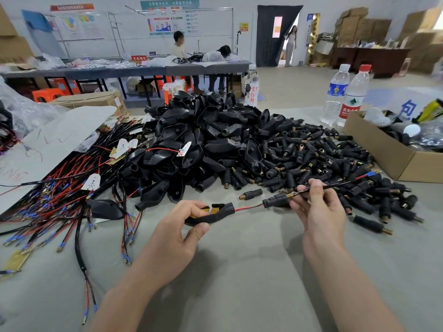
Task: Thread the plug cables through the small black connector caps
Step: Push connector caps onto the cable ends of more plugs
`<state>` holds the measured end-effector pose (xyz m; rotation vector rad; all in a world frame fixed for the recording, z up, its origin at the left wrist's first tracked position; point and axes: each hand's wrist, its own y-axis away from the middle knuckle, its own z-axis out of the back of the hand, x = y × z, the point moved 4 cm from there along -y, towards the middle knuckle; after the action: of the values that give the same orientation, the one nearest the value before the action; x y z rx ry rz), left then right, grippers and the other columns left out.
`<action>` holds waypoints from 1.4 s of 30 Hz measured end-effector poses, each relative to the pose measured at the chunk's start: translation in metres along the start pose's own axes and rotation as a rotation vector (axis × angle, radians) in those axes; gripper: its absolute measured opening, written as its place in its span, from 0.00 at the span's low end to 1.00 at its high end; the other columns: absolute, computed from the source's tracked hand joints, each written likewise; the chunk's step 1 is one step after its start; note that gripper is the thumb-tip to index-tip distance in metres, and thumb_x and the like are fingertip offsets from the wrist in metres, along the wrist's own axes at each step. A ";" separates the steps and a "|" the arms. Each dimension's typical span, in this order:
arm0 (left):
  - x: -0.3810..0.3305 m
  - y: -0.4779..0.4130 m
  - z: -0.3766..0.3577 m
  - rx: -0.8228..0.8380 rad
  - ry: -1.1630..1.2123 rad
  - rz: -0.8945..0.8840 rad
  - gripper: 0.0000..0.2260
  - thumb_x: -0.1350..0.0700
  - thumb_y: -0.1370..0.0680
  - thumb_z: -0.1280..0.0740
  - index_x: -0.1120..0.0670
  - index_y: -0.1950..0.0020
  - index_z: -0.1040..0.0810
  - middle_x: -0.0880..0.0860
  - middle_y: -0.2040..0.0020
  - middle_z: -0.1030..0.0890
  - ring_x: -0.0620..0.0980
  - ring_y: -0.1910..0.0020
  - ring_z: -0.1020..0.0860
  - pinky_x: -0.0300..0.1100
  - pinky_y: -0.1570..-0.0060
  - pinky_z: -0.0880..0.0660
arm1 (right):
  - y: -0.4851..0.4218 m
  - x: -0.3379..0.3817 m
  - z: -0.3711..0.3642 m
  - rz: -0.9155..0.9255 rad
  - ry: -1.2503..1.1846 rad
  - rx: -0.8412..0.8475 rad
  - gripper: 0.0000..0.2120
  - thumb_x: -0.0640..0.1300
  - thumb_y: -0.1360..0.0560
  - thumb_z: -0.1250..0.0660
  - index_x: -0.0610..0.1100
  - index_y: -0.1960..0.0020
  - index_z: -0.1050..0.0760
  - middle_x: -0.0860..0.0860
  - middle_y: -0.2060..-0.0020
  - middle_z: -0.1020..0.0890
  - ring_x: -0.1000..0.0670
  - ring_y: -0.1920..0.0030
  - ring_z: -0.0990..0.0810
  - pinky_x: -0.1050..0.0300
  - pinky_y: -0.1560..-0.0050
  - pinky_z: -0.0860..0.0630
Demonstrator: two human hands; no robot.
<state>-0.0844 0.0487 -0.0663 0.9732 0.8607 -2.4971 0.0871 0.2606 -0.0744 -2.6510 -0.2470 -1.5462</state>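
Observation:
My left hand (177,233) grips a black plug housing (211,214) with a small circuit board in it, above the grey table. A thin red and black cable (249,207) runs from the housing's neck to the right, through a small black connector cap (275,201) with a brass tip. My right hand (318,207) pinches the cable just past the cap. The cable's free end with a blue terminal (370,174) sticks out to the upper right.
A big heap of black plug housings (199,140) lies ahead, with a spread of connector caps (323,159) to its right. Wired cables with blue terminals (60,200) cover the left. An open cardboard box (393,154) and water bottles (352,97) stand at the right.

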 end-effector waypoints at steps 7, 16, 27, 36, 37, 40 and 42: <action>-0.002 0.000 -0.002 0.008 0.008 -0.001 0.11 0.61 0.21 0.30 0.44 0.52 0.25 0.34 0.40 0.23 0.40 0.40 0.23 0.32 0.43 0.31 | 0.002 0.002 0.001 0.059 0.092 -0.015 0.08 0.50 0.16 0.40 0.49 0.53 0.27 0.52 0.65 0.14 0.55 0.71 0.18 0.65 0.79 0.30; -0.014 0.000 -0.008 -0.094 0.035 -0.013 0.11 0.59 0.21 0.32 0.41 0.52 0.27 0.33 0.41 0.23 0.39 0.42 0.23 0.24 0.49 0.32 | 0.009 -0.018 -0.017 -0.277 -0.162 0.161 0.07 0.42 0.17 0.38 0.40 0.49 0.23 0.46 0.59 0.14 0.54 0.58 0.15 0.64 0.55 0.18; -0.017 0.000 -0.012 -0.050 -0.038 -0.062 0.09 0.61 0.21 0.31 0.46 0.50 0.25 0.37 0.40 0.24 0.40 0.40 0.25 0.25 0.43 0.35 | 0.008 -0.014 -0.010 -0.105 0.022 0.120 0.07 0.46 0.20 0.33 0.43 0.54 0.24 0.51 0.64 0.17 0.55 0.66 0.19 0.63 0.63 0.19; -0.017 0.000 -0.011 -0.058 0.001 -0.050 0.09 0.60 0.21 0.31 0.45 0.50 0.26 0.37 0.40 0.23 0.39 0.40 0.24 0.24 0.44 0.35 | 0.007 -0.014 -0.007 -0.006 0.105 0.059 0.11 0.52 0.19 0.36 0.45 0.54 0.28 0.52 0.70 0.16 0.54 0.68 0.16 0.63 0.68 0.21; -0.017 0.000 -0.011 -0.060 0.010 -0.048 0.09 0.59 0.21 0.32 0.44 0.51 0.26 0.37 0.40 0.23 0.40 0.40 0.24 0.24 0.44 0.35 | 0.007 -0.014 -0.007 -0.006 0.104 0.057 0.11 0.52 0.18 0.36 0.45 0.54 0.29 0.52 0.71 0.16 0.54 0.69 0.17 0.63 0.69 0.21; -0.017 0.000 -0.014 -0.030 0.018 -0.049 0.09 0.60 0.21 0.31 0.45 0.50 0.25 0.37 0.40 0.23 0.41 0.40 0.24 0.25 0.43 0.35 | 0.007 -0.012 -0.005 0.009 0.103 0.023 0.11 0.51 0.18 0.38 0.45 0.53 0.30 0.53 0.73 0.18 0.55 0.73 0.19 0.63 0.71 0.22; -0.020 0.001 -0.018 0.005 0.028 -0.068 0.07 0.58 0.21 0.32 0.46 0.50 0.25 0.37 0.40 0.23 0.40 0.39 0.24 0.26 0.43 0.34 | 0.006 -0.010 -0.004 0.023 0.108 -0.013 0.11 0.51 0.17 0.39 0.45 0.53 0.31 0.53 0.75 0.19 0.55 0.75 0.20 0.63 0.73 0.22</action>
<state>-0.0608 0.0610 -0.0638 0.9987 0.9103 -2.5492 0.0797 0.2533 -0.0812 -2.5602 -0.2006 -1.6821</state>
